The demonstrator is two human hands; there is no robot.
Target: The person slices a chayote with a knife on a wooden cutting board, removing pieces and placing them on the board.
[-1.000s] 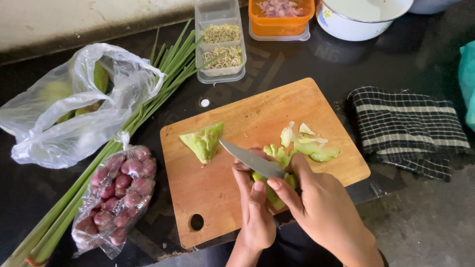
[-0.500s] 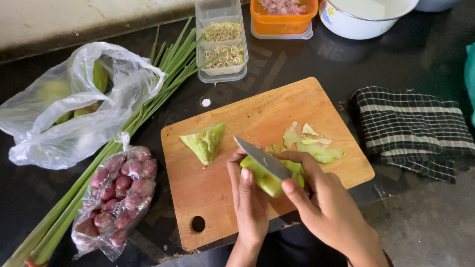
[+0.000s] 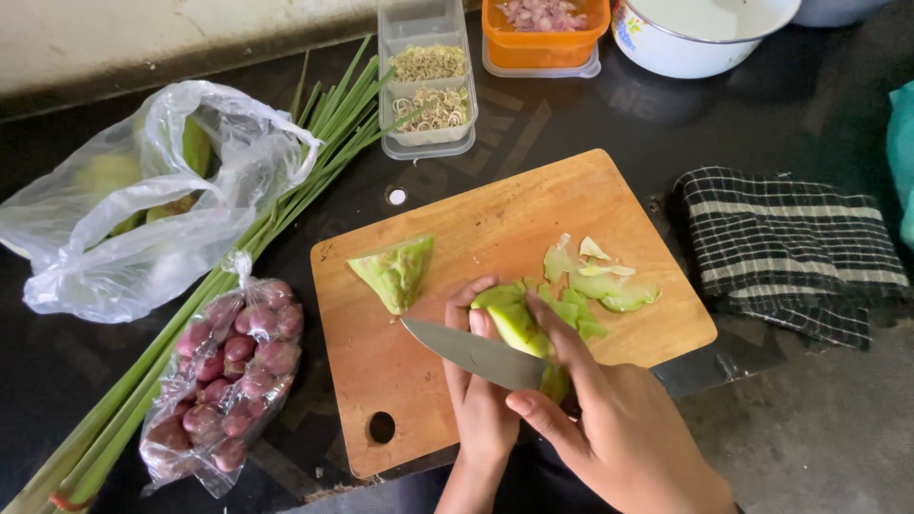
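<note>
A green fruit piece [image 3: 514, 319] is being gripped by the left hand [image 3: 481, 400] above the cutting board [image 3: 495, 224], near its front edge, while a knife [image 3: 471, 354] is being clasped by the right hand [image 3: 619, 433].

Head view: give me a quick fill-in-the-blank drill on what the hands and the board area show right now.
1. The right hand holds a ____ whose blade crosses the left hand.
2. The left hand holds a green fruit piece over the wooden ____.
3. The bag of shallots lies to the ____ of the cutting board.
4. The checked cloth is black and ____.

Missing words: knife; cutting board; left; white
</note>
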